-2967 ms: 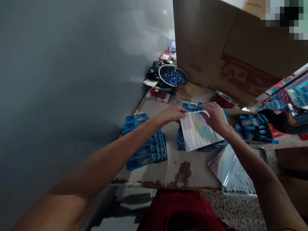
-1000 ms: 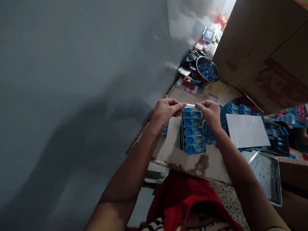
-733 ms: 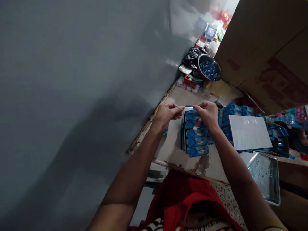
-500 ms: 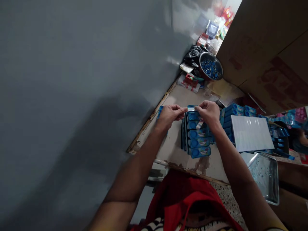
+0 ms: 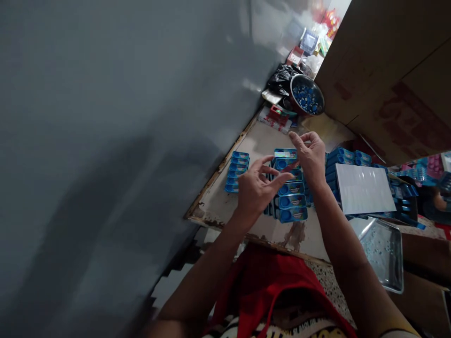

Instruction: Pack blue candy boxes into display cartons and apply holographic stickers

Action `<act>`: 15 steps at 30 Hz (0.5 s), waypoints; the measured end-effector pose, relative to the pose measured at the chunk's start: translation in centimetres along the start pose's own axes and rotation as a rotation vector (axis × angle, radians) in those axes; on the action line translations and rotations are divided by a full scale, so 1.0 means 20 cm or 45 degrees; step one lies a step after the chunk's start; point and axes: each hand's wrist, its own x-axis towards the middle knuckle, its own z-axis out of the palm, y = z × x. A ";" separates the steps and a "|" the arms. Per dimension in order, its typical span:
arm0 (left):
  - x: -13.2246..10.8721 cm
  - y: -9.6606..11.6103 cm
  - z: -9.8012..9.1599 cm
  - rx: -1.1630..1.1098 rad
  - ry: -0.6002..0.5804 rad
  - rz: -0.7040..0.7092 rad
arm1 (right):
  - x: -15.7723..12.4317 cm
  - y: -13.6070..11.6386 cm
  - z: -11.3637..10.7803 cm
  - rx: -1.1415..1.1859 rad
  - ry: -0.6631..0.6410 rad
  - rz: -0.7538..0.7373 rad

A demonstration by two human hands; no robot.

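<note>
A fanned stack of blue packaged cards (image 5: pixel 289 196) lies on the worn board (image 5: pixel 246 141); the farthest card bears a shiny strip (image 5: pixel 284 153). My left hand (image 5: pixel 256 189) hovers over the stack's left side, fingers spread, holding nothing. My right hand (image 5: pixel 310 156) is raised just right of the top card, fingers loosely curled and apart, empty. A second, smaller pile of blue cards (image 5: pixel 237 171) lies to the left near the wall.
A white sheet (image 5: pixel 362 189) rests on more blue packs (image 5: pixel 343 157) to the right. A metal tray (image 5: pixel 384 249) sits lower right. A steel bowl of blue pieces (image 5: pixel 306 94) stands at the back beside big cardboard boxes (image 5: pixel 387 65). Grey wall on the left.
Both hands pinched a shiny strip over the top card; now the strip lies on the card and both hands have let go and drawn back, fingers apart.
</note>
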 end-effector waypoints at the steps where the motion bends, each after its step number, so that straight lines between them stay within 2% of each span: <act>1: -0.02 0.02 0.01 -0.045 -0.072 -0.027 | -0.01 -0.02 0.00 0.030 0.003 -0.010; 4: -0.01 0.02 0.02 -0.211 -0.151 -0.101 | -0.04 -0.05 -0.02 0.120 -0.033 0.010; 7: 0.03 -0.01 -0.03 -0.241 -0.198 -0.072 | -0.09 -0.05 -0.08 0.249 -0.254 0.103; 9: 0.08 -0.01 -0.09 -0.181 -0.240 -0.028 | -0.12 -0.03 -0.11 0.297 -0.323 0.132; 12: 0.17 -0.01 -0.15 -0.019 -0.322 -0.014 | -0.15 0.02 -0.12 0.248 -0.197 0.094; 15: 0.26 -0.01 -0.16 0.155 -0.370 -0.056 | -0.13 0.08 -0.08 0.090 -0.093 0.066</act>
